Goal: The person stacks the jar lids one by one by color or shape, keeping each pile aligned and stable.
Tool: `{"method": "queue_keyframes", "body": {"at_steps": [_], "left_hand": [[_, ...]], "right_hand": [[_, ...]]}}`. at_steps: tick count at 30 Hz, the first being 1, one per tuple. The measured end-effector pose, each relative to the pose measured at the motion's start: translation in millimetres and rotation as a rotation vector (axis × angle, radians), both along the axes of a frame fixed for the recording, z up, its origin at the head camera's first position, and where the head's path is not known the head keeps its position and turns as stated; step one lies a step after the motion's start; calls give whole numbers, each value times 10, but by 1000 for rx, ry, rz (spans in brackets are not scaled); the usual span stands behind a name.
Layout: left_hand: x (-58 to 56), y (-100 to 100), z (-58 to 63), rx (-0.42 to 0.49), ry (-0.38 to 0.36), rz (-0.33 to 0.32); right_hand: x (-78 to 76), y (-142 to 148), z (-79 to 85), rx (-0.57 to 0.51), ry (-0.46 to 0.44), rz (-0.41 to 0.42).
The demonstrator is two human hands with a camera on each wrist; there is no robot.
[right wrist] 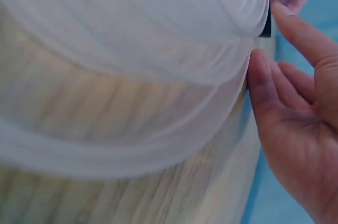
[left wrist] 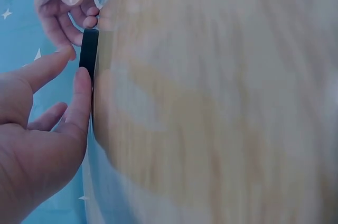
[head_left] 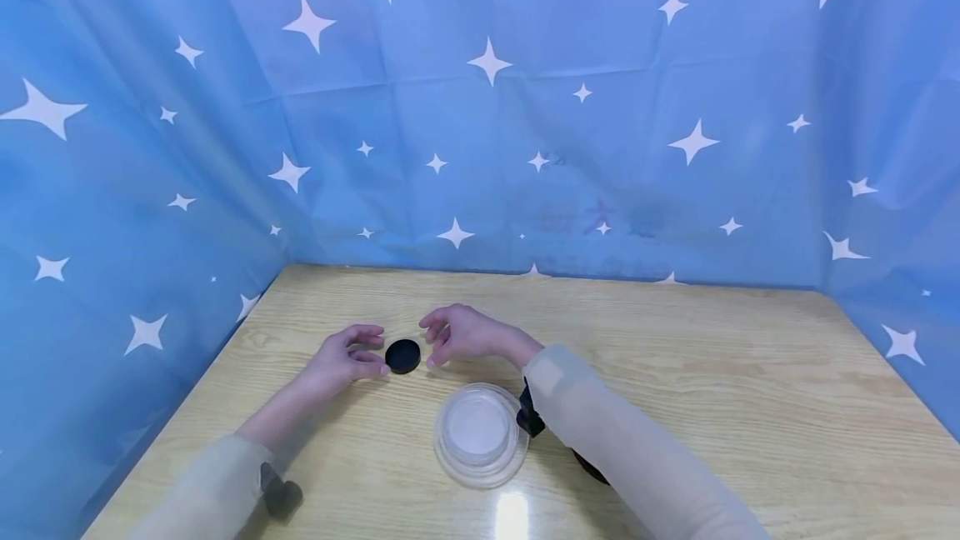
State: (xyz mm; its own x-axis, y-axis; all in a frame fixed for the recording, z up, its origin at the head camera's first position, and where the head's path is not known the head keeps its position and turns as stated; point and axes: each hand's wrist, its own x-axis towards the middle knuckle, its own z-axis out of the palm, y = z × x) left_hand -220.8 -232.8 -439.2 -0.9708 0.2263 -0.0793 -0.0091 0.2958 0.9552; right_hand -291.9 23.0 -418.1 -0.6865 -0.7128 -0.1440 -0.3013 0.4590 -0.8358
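Note:
A small black round lid-like disc (head_left: 402, 357) lies flat on the table between the two hands. My left hand (head_left: 352, 357) is at its left side, thumb and fingers loosely bent and spread, fingertips right at the rim. In the left wrist view the disc (left wrist: 89, 49) shows edge-on beyond the left fingertips. To its right, my right hand (head_left: 465, 333) hovers with fingers apart and nothing between them. Nearer me stands a round clear plastic container (head_left: 480, 432) with a wide flange, which also fills much of the right wrist view.
Under the right forearm, a second black round object (head_left: 590, 467) is mostly hidden by the sleeve (head_left: 637, 457). The wooden table (head_left: 735, 373) ends at a blue star-printed curtain (head_left: 600, 132) at the back and sides.

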Motion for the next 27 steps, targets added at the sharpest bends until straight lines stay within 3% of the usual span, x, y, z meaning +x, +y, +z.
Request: {"method": "queue_keyframes", "body": {"at_steps": [12, 27], "left_hand": [[-62, 45, -25, -72, 4, -2], [-97, 120, -77, -86, 27, 6]], "right_hand": [[-133, -31, -26, 28, 13, 102], [-114, -30, -74, 13, -2, 122]]}}
